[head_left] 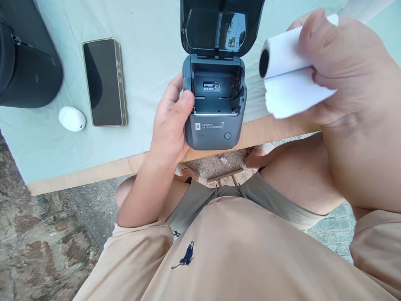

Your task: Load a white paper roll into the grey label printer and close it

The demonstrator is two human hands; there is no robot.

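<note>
My left hand (171, 121) is closed around the left side of a dark grey portable label printer (209, 136), its thumb on the front edge. The printer's tinted lid (219, 29) stands fully raised, and the paper bay (216, 90) inside holds no roll. White printed characters and a power button show on the casing. To the right, raised over the table, my right hand (341, 62) grips a white paper roll (283, 54) with a dark core. A torn-edged flap of paper hangs loose from the roll. Part of the roll is hidden behind my fingers.
On the table (140, 50), under a pale green cover, lie a smartphone (105, 83) and a white rounded case (72, 118). A black zippered bag (28, 62) stands at the far left. The wooden table edge (84, 173) runs just before my lap.
</note>
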